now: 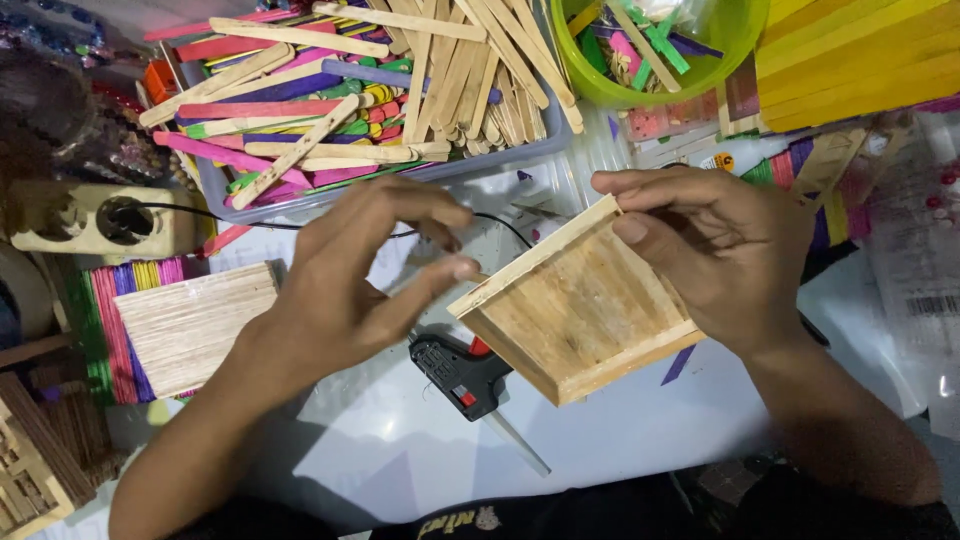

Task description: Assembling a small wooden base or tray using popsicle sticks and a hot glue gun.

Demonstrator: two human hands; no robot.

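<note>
While gripped at its far right corner, tilted above the table [620, 430].

Far left: power strip [95, 215], black cord [250, 222] plugged in, running right behind the hands. Near left corner: brown stick lattice [35, 470]. Just right of it: flat panel [195, 325] of plain sticks, lying on a row of coloured sticks [105, 330].

Far, left of centre: grey bin [390, 175] heaped with plain and coloured craft sticks [380, 80].

Left hand [345, 290]: hovering over the table, fingers curled, thumb tip just beside the tray's left corner; nothing seen between thumb and forefinger, so loosely open, touching or not cannot tell.

Below the hands, near centre: black glue gun [465, 375] with red trigger, lying on the table, nozzle pointing near and right.

Centre right: square wooden tray [575, 310] of glued sticks, raised rim all round, held off the table, partly over the glue gun.

Right hand [730, 250]: pinching the tray's far right corner, thumb inside on the floor of it, fingers wrapped over the rim.

Far, right of centre: green bowl [720, 60] holding coloured sticks. Far right corner: stack of yellow sticks [860, 60].
</note>
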